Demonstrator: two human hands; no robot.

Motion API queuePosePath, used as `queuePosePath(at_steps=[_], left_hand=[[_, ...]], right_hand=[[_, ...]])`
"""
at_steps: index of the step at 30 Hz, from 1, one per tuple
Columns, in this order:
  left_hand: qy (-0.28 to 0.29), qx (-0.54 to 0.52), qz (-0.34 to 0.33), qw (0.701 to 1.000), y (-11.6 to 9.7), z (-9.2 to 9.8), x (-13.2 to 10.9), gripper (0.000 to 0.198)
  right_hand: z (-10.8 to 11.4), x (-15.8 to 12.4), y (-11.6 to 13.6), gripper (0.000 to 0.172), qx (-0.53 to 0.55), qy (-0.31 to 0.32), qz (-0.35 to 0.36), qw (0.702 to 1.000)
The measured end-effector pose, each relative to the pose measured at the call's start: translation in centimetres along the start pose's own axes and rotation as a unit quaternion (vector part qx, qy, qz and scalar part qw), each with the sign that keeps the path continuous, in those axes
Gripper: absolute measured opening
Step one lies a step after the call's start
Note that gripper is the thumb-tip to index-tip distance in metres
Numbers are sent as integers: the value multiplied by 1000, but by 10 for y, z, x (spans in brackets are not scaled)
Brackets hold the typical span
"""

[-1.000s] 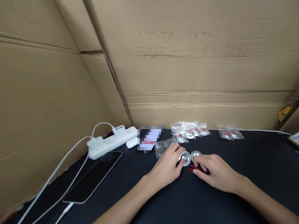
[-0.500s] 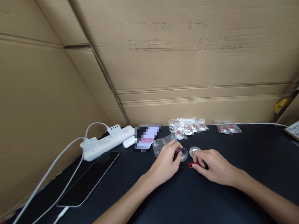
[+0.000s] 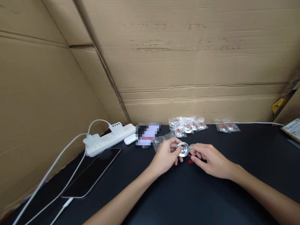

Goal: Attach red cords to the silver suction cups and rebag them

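Observation:
My left hand [image 3: 165, 155] is closed on the rim of a small silver metal cymbal [image 3: 185, 152], its thumb lying on the domed middle. The cymbal is held tilted up, its face toward me. Just right of it, my right hand [image 3: 211, 158] pinches a red cord [image 3: 190, 161], whose loop sticks out past the fingertips. A second cymbal [image 3: 190, 147] shows behind the right fingers, partly hidden by them. Whether those fingers touch it I cannot tell. Flattened clear plastic bags [image 3: 159, 143] lie behind my left hand.
Several bagged cymbals with red cords [image 3: 187, 127] lie at the back of the black table [image 3: 187, 197], two more [image 3: 226, 126] farther right. On the left are a white power strip [image 3: 110, 140], cables, a tablet [image 3: 92, 175] and a blurred phone [image 3: 148, 136]. Cardboard walls [image 3: 164, 68] stand behind.
My left hand has lifted its cymbal and tipped it up toward me. My right hand, with the cord, has come slightly closer and covers more of the second cymbal. The view has shifted a little.

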State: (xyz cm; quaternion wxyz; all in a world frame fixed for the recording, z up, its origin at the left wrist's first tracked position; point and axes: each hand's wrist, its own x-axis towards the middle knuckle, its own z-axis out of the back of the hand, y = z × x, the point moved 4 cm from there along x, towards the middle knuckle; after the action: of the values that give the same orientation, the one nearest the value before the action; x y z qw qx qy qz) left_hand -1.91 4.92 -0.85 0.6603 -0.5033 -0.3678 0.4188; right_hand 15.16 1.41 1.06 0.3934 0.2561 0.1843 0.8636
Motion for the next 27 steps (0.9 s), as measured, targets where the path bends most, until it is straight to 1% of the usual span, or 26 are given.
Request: queuePosePath(at_steps=[6,11,15,18,21,25,27], left_hand=[[18,-95,20,995,-7,-8,-2,25],[17,-138,28,990,-10,-12,-5,23],[17,-162,36,986,-13,-13,-8,25],[18,-195,48,980,-13,-14,-10,28],[22,-214,56,975,-14,-16,-11,31],[29,-220,63,973,-16,-17,-13,34],[31,-225,66,972,-16,-17,-13,34]], right_hand=[[3,2,-4,12,53,-67,-15,996],[0,3,-13,13,122,-125,-60,983],[-1,4,-16,11,144,-171,-46,974],[2,3,-16,9,131,-187,-29,973],[5,3,-16,11,114,-203,-21,972],[5,3,-16,9,143,-223,-25,964],[3,3,-17,8,156,-223,-26,962]])
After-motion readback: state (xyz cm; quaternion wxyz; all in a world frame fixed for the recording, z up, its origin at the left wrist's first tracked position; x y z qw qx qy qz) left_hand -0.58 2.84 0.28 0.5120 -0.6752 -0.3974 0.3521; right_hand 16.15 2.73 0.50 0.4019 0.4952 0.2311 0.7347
